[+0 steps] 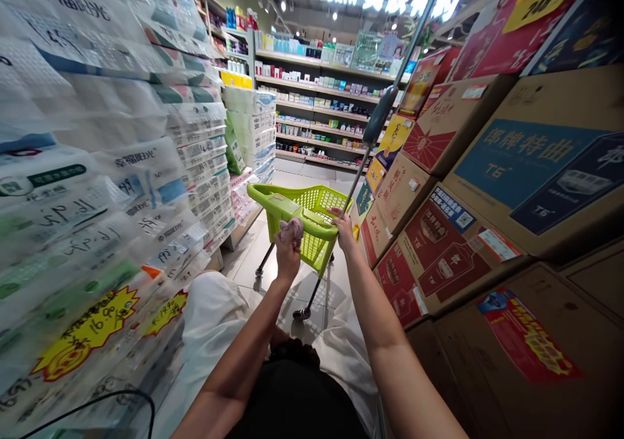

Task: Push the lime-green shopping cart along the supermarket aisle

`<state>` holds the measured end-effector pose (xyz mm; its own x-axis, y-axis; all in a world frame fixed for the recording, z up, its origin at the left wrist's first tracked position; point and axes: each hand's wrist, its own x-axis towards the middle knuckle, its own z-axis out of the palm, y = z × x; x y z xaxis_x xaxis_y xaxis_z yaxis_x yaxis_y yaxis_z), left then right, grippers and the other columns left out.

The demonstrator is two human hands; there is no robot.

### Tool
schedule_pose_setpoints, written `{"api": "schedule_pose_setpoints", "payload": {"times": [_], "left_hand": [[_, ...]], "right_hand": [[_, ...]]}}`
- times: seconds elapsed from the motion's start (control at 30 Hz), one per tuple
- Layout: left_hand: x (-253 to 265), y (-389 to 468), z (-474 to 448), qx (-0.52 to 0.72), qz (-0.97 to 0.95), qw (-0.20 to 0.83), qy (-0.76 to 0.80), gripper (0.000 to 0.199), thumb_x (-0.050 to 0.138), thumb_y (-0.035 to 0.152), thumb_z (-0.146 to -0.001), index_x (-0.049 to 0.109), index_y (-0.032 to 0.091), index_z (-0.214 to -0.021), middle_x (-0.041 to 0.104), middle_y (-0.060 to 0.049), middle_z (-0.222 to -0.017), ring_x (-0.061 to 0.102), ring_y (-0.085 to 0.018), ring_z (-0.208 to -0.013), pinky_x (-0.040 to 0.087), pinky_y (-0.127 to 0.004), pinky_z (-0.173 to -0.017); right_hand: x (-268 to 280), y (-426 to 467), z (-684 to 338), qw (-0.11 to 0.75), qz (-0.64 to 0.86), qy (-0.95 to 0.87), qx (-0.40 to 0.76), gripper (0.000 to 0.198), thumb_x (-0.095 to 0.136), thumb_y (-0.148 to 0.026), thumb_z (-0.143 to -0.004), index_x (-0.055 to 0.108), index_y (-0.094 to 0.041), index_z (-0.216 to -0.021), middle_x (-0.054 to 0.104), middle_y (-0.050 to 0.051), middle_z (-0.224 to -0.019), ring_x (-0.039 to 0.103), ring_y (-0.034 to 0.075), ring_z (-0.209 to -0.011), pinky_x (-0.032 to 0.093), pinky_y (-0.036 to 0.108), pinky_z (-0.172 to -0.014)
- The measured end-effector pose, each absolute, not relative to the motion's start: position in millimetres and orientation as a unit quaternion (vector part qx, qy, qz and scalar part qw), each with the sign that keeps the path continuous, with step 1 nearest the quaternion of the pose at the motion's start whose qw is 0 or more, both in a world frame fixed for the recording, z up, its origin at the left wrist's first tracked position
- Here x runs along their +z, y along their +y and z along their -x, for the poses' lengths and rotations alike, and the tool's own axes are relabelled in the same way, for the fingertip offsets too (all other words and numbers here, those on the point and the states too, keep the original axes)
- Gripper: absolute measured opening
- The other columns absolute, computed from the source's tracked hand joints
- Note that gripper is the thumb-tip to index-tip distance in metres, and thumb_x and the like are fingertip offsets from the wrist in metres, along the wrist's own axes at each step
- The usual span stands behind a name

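A lime-green wheeled shopping basket (319,199) stands on the tiled aisle floor ahead of me. Its long metal pull handle (386,110) with a blue-grey grip slants up to the upper right. My left hand (287,250) is closed around a small pinkish crumpled cloth (293,229) pressed against the basket's near rim. My right hand (344,229) rests on the basket's right rear corner, at the foot of the handle pole, fingers curled over the rim.
Stacked packs of toilet paper (112,185) with yellow price tags wall the left side. Cardboard cartons (492,185) pile up close on the right. Shelves of bottles and boxes (322,107) cross the aisle's far end under a lit sign.
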<state>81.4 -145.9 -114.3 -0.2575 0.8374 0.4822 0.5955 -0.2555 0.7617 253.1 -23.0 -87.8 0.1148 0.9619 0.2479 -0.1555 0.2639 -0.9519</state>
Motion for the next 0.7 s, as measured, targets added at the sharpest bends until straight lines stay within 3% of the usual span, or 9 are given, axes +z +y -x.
{"api": "schedule_pose_setpoints", "payload": {"times": [0.2,0.37,0.5,0.6,0.7], "left_hand": [[-109.6,-149.5,-77.8,0.481,-0.686,0.147,0.525,0.078,0.055,0.000,-0.078,0.058,0.029,-0.150,0.052,-0.011,-0.134,0.056,-0.026,-0.119,0.054,-0.041,-0.105],[-109.9,-138.5,-65.0,0.574,-0.582,0.133,0.561,0.076,0.052,0.000,-0.079,0.056,0.023,-0.151,0.052,-0.013,-0.123,0.059,-0.025,-0.109,0.055,-0.043,-0.101],[-116.5,-139.7,-70.9,0.584,-0.604,0.169,0.516,0.070,0.054,0.002,-0.080,0.062,0.024,-0.146,0.053,-0.012,-0.124,0.060,-0.024,-0.113,0.056,-0.040,-0.102],[-122.1,-144.2,-77.6,0.595,-0.599,0.203,0.496,0.074,0.054,0.003,-0.079,0.059,0.027,-0.149,0.053,-0.012,-0.124,0.060,-0.023,-0.111,0.061,-0.037,-0.093],[-125.2,-144.5,-75.6,0.601,-0.598,0.230,0.478,0.075,0.060,0.008,-0.077,0.059,0.029,-0.149,0.053,-0.012,-0.123,0.059,-0.023,-0.109,0.064,-0.029,-0.074]], "right_hand": [[-90.6,-23.6,-252.0,0.632,0.407,-0.489,0.443,0.039,0.062,-0.036,-0.066,0.060,-0.022,-0.103,0.076,0.006,-0.110,0.067,0.019,-0.087,0.051,0.029,-0.067],[-89.5,-24.5,-253.1,0.630,0.404,-0.495,0.441,0.040,0.063,-0.031,-0.062,0.063,-0.022,-0.101,0.076,0.006,-0.113,0.067,0.021,-0.093,0.050,0.028,-0.067],[-90.4,-23.6,-253.3,0.631,0.404,-0.490,0.445,0.041,0.063,-0.032,-0.061,0.064,-0.022,-0.101,0.076,0.007,-0.114,0.067,0.022,-0.092,0.050,0.030,-0.066],[-92.5,-21.4,-252.7,0.631,0.407,-0.484,0.450,0.041,0.064,-0.032,-0.061,0.064,-0.023,-0.100,0.076,0.007,-0.113,0.067,0.023,-0.096,0.050,0.031,-0.069],[-94.2,-19.2,-251.5,0.634,0.403,-0.474,0.459,0.042,0.064,-0.032,-0.059,0.065,-0.023,-0.100,0.077,0.006,-0.113,0.067,0.023,-0.095,0.050,0.031,-0.069]]}}
